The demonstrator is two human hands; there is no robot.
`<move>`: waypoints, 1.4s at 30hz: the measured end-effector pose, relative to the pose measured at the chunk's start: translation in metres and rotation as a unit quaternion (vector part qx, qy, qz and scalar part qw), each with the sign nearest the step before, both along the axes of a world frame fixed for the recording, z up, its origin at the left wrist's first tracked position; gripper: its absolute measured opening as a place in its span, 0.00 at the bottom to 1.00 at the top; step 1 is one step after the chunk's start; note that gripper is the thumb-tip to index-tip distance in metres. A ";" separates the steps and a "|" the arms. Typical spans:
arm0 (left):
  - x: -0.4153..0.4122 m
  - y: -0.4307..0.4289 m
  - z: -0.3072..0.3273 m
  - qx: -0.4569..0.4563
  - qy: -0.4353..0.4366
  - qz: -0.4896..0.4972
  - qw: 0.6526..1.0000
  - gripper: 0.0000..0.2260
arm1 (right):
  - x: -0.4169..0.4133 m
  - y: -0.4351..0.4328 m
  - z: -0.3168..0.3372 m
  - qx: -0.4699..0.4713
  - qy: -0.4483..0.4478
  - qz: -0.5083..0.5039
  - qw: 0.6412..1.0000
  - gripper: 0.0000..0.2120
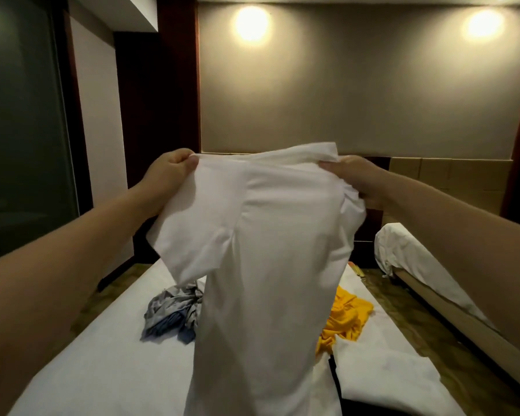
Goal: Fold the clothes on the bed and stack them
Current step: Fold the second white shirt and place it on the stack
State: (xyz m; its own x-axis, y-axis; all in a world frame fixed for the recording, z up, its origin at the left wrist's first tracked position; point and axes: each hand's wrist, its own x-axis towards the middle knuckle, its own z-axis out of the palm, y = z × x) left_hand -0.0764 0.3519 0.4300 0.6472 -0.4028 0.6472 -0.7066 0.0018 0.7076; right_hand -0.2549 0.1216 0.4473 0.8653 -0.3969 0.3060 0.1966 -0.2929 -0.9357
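Left grip (168, 172) and right grip (357, 181) are clamped on the white shirt (267, 265) at the shoulders; it should be shaken flat, then laid smooth on the bed (102, 355) before folding.

a hotel-like bedroom: two white-sheeted beds (96, 364), padded headboard (451, 181), wall spotlights (251, 24)

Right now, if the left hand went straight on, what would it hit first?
The left hand grips the white shirt, so that first; beyond, probably the far wall, though depth is unclear.
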 end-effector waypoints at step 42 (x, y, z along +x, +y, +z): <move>0.037 -0.022 -0.031 0.295 -0.154 0.159 0.930 0.02 | 0.027 -0.033 -0.029 -0.549 0.012 -0.267 0.792 0.12</move>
